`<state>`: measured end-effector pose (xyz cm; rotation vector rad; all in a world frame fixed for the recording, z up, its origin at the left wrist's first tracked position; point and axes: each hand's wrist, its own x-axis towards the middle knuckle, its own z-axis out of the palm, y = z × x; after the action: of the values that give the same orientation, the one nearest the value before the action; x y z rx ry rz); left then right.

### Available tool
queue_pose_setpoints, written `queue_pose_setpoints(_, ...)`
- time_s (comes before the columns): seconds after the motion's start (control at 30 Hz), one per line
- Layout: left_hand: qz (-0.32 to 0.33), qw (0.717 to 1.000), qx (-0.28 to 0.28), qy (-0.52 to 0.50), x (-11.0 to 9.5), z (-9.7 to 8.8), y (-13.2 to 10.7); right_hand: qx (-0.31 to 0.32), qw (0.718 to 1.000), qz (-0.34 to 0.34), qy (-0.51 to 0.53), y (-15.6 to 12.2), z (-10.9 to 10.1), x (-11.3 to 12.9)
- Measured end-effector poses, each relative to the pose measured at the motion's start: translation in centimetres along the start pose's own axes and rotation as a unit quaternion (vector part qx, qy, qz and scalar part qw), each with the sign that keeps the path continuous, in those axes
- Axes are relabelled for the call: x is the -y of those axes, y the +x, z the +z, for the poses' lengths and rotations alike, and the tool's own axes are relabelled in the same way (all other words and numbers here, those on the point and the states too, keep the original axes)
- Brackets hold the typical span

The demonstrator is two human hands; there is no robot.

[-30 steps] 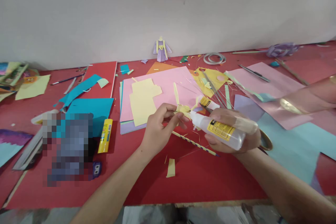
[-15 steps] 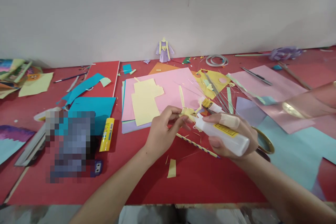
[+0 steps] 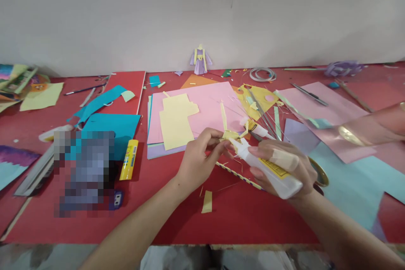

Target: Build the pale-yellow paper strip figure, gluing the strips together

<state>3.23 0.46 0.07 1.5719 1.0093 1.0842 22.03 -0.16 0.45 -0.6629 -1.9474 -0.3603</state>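
My left hand (image 3: 196, 161) pinches a small folded yellow paper piece (image 3: 229, 134) above the red table (image 3: 234, 215). My right hand (image 3: 284, 164), with a plaster on one finger, grips a clear glue bottle (image 3: 268, 168) with a yellow label. The bottle's white nozzle touches the paper piece. A striped stick (image 3: 237, 173) lies on the table under both hands.
A pink sheet (image 3: 205, 105) carrying a yellow cut-out (image 3: 177, 120) lies behind the hands. A yellow glue stick (image 3: 128, 159), blue paper (image 3: 110, 128) and a blurred patch are at left. Another person's arm (image 3: 373, 128) reaches in from the right. A purple paper doll (image 3: 200, 61) leans on the wall.
The glue bottle has tilted more steeply, its nozzle pressing closer onto the paper piece. My left hand kept its pinch and barely shifted.
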Motion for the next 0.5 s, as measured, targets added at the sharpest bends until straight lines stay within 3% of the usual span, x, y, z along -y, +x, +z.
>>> queue_pose_setpoints(0.5,-0.013,1.000,-0.006,0.006,0.10,-0.07,0.14,0.017,1.000,-0.022,-0.004,0.41,-0.34,-0.13)
